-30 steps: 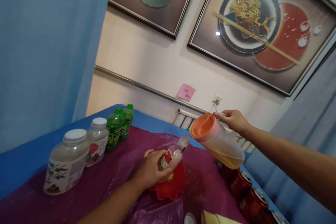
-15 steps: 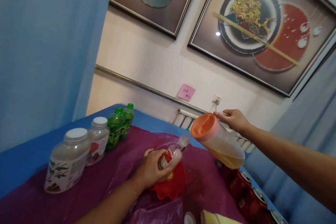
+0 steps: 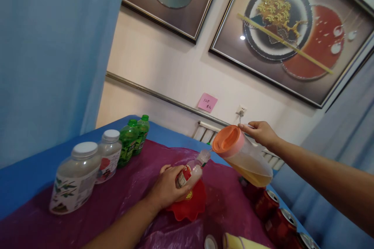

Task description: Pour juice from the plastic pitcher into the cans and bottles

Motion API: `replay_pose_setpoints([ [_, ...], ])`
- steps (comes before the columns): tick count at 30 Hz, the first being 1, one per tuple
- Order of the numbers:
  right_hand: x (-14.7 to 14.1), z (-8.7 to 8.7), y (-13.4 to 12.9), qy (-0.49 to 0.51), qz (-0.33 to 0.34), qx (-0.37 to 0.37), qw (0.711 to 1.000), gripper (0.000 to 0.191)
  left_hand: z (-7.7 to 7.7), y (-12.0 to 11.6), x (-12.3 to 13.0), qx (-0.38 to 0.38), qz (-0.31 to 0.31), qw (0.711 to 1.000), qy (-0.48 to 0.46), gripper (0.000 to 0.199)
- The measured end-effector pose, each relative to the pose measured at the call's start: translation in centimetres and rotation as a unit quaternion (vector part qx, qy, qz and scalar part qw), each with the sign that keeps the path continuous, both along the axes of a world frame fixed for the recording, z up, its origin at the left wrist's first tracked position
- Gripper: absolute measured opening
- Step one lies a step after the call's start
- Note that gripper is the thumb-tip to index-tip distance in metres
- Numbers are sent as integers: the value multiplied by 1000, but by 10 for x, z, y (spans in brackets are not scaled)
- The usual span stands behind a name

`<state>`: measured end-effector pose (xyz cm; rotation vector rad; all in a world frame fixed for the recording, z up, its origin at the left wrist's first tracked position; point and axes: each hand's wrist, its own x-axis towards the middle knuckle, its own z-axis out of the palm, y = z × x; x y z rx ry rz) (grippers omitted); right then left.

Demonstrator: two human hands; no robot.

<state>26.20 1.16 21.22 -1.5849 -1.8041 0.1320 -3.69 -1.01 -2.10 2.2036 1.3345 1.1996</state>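
My left hand (image 3: 169, 186) is wrapped round a small clear bottle (image 3: 194, 173) with a red and white label, tilted to the right. Beneath the bottle lies a red scalloped dish (image 3: 191, 206). My right hand (image 3: 260, 132) grips the handle of a clear pitcher (image 3: 248, 163) with an orange lid (image 3: 227, 141). The pitcher is tipped to the left and holds some yellowish liquid. Its lid's spout is close to the bottle's mouth; whether they touch, I cannot tell.
Two white-lidded jars (image 3: 76, 179) and two green bottles (image 3: 128, 144) stand on the left. Several red cans (image 3: 280, 223) line the right edge. A folded yellow cloth (image 3: 242, 242) and a round white lid (image 3: 210, 242) lie in front on the purple plastic cover (image 3: 125, 210).
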Motion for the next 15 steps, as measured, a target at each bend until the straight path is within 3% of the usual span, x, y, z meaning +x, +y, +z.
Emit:
replay_pose_setpoints([
  [15,0,2,-2,-8,-11,-8,1000,65,-2,1,1,7,-7,1000,1,28],
])
